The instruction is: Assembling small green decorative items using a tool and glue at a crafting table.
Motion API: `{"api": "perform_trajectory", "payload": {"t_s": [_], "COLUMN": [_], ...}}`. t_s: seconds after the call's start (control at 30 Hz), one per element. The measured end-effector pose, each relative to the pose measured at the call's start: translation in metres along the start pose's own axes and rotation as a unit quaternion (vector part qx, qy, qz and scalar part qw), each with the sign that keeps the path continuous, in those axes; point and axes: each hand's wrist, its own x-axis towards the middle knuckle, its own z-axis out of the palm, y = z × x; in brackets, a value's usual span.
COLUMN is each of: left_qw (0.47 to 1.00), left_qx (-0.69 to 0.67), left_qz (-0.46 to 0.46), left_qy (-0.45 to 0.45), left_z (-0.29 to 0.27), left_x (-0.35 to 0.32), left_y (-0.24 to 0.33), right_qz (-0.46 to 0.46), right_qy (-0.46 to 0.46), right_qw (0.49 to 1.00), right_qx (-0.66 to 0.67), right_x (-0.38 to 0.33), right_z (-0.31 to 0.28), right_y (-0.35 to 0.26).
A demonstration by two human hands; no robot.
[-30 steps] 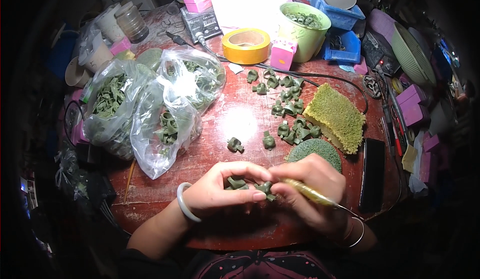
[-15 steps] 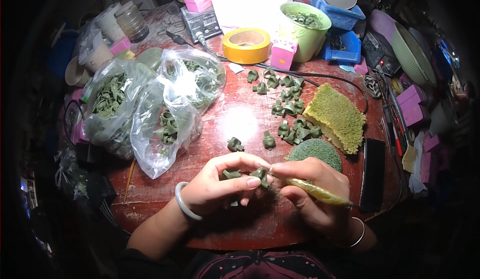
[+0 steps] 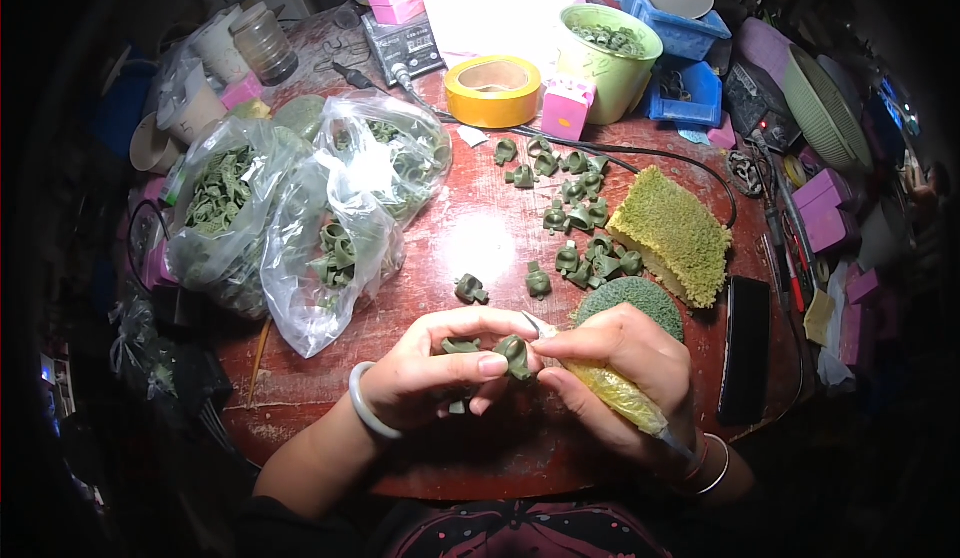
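In front of my body, my left hand [image 3: 425, 363] pinches a small dark green moulded piece [image 3: 515, 356] between thumb and fingers. Another green piece [image 3: 460, 346] rests in the same hand, behind the thumb. My right hand [image 3: 640, 368] is closed around a slim hand tool with a yellow wrapped handle [image 3: 615, 390]. Its thin pointed tip [image 3: 533, 322] sticks out past my fingertips, just above the pinched piece. The right fingertips are close to the left ones. Similar hollow green pieces [image 3: 580, 218] lie in loose groups beyond my hands.
Clear plastic bags [image 3: 340, 258] of green pieces stand on the left. A yellow-green sponge [image 3: 670, 236], a round green pad [image 3: 630, 306] and a black phone [image 3: 745, 350] lie right. Farther back are yellow tape [image 3: 492, 108], a pale green bucket [image 3: 625, 83] and a black cable [image 3: 690, 154].
The tool's tip has lifted off to the far side of the pinched piece, and its handle now slants more steeply. In my left fingers the piece has turned slightly.
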Motion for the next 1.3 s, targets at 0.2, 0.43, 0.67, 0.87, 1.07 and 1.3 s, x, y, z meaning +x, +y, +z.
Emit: {"api": "perform_trajectory", "payload": {"t_s": [0.2, 0.43, 0.67, 0.87, 1.07, 1.3], "left_qw": [1.000, 0.997, 0.999, 1.000, 0.999, 0.999], "left_qx": [0.004, -0.028, 0.013, 0.010, 0.027, -0.004], "left_qz": [0.018, 0.060, 0.022, -0.022, -0.007, 0.006], "left_qy": [0.017, -0.027, 0.044, 0.004, -0.031, -0.034], "left_z": [0.003, -0.012, 0.005, -0.004, -0.006, -0.004], "left_x": [0.001, 0.002, 0.002, 0.000, 0.002, 0.001], "left_y": [0.001, -0.005, 0.004, -0.001, -0.006, -0.004], "right_qz": [0.003, -0.002, -0.014, -0.022, -0.017, 0.008], "right_qy": [0.006, 0.004, 0.015, -0.052, -0.055, -0.035], "right_qw": [1.000, 1.000, 0.999, 0.998, 0.998, 0.999], "right_qx": [0.005, -0.004, 0.046, 0.032, 0.026, 0.041], "right_x": [0.000, -0.001, -0.001, -0.003, -0.003, -0.004], "right_z": [-0.001, -0.002, -0.005, -0.002, -0.004, -0.004], "right_y": [-0.002, -0.006, -0.007, -0.004, -0.006, -0.005]}}
